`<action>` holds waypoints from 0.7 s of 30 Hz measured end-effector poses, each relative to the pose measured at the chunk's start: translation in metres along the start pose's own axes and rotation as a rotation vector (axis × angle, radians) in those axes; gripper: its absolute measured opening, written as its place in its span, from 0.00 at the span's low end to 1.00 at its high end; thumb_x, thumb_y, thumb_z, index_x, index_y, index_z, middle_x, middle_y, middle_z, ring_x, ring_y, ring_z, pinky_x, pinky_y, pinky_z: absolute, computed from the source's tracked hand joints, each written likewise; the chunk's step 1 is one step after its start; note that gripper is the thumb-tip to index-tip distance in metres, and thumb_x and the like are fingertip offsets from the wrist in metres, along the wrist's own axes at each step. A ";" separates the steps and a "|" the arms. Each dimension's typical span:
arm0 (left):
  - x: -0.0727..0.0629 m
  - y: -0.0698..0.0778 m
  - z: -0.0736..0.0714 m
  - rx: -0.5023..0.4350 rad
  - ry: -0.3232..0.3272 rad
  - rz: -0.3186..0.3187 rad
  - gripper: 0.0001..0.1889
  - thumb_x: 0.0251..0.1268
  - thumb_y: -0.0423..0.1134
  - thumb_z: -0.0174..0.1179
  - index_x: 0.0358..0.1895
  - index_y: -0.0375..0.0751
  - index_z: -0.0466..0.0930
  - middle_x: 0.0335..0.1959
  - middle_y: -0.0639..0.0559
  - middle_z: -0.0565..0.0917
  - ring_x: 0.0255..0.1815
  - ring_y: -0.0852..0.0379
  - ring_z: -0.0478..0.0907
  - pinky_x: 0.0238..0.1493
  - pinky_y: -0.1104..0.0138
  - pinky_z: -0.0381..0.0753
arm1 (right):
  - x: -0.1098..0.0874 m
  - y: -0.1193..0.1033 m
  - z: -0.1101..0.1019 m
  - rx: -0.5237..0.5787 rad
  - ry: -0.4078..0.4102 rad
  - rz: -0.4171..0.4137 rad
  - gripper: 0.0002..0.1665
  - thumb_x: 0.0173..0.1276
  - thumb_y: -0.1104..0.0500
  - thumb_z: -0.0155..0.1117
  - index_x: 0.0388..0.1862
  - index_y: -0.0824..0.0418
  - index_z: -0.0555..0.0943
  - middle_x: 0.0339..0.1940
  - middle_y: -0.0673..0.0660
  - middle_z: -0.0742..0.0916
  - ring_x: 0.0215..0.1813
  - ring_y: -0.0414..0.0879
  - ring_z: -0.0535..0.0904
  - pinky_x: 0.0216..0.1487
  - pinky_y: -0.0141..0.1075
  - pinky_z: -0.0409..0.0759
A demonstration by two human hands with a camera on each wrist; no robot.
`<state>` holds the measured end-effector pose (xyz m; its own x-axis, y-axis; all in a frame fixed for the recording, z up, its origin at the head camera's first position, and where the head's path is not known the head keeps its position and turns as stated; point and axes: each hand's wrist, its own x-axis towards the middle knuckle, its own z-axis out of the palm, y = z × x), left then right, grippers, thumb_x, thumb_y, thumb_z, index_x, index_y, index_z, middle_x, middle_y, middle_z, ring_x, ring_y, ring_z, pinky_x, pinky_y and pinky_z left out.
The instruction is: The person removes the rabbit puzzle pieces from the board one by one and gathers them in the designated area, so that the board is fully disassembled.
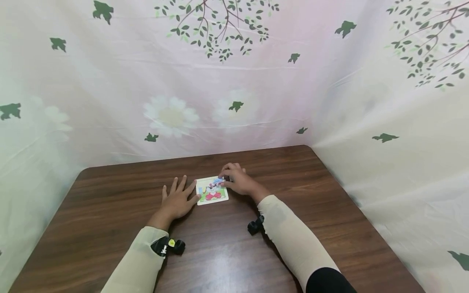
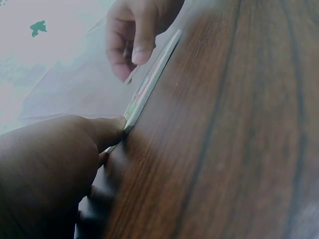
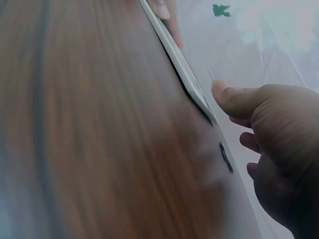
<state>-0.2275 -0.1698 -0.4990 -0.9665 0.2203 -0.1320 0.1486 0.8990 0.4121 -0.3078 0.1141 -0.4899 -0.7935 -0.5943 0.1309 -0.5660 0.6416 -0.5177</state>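
Brown table (image 1: pixel 205 260): grain gleamed
Board (image 1: pixel 213 197): lay flat, squarish
Left hand (image 1: pixel 177 202): spread, touched board
Right hand (image 1: pixel 238 180): pinched thin piece (image 2: pixel 130 78)

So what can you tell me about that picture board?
The picture board is thin, flat and rectangular, with a pale border round a cartoon in pink, blue and green. Wood or card, I cannot tell. It lies face up on the brown table; the left hand has its thumb on the left edge, and the right hand is at the far right corner, contact unclear.

The hands (image 1: pixel 239 181) partly hide the picture board (image 1: pixel 212 195).
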 end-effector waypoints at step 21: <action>0.001 -0.004 0.001 -0.004 0.011 0.021 0.40 0.86 0.67 0.47 0.91 0.55 0.52 0.93 0.38 0.40 0.93 0.27 0.30 0.82 0.22 0.25 | -0.028 0.050 -0.026 0.094 0.088 0.152 0.15 0.83 0.55 0.67 0.63 0.57 0.87 0.69 0.60 0.80 0.73 0.60 0.71 0.76 0.60 0.74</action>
<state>-0.2291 -0.1726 -0.5014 -0.9653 0.2350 -0.1138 0.1680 0.8927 0.4182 -0.3196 0.1754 -0.4971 -0.8871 -0.4467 0.1163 -0.4179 0.6705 -0.6130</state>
